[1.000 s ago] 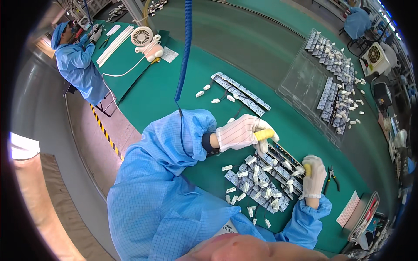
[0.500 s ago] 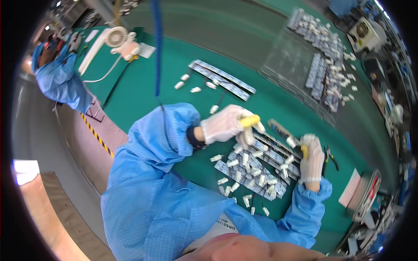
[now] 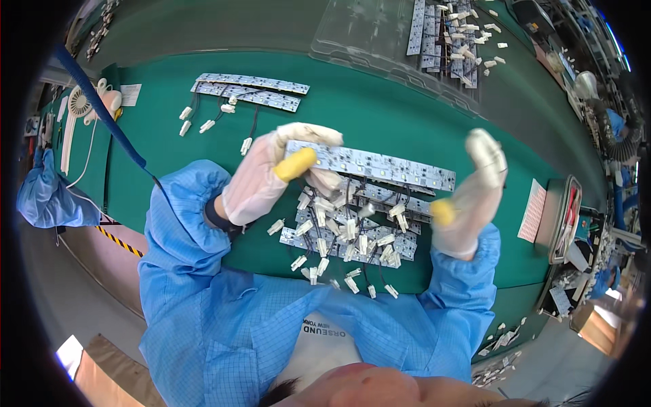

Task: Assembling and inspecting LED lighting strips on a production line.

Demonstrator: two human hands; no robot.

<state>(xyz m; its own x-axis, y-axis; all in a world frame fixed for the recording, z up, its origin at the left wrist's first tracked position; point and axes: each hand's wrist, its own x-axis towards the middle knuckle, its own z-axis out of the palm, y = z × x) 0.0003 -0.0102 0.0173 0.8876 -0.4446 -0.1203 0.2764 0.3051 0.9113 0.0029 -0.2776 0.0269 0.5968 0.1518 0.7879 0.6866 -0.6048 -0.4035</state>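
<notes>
White fabric gloves with yellow thumb tips are worn on both hands, and blue smock sleeves run up from the lower edge. The left hand (image 3: 271,178) is raised with its palm turned toward the right, the wrist bent; its fingers (image 3: 313,133) are curled over the near end of a long LED strip board (image 3: 380,166), which is pinched between them and the yellow thumb. The right hand (image 3: 468,197) is held upright at the far end of the same strip, fingers pressed together and pointing away from the body. Whether the strip is actually gripped there cannot be told, since the contact is blurred and hidden behind the glove. Directly below the strip and between both hands, a pile of further strip boards with white connectors (image 3: 352,234) is lying on the green tabletop (image 3: 380,115). Beyond the left fingers, two more strips (image 3: 247,91) are laid flat.
</notes>
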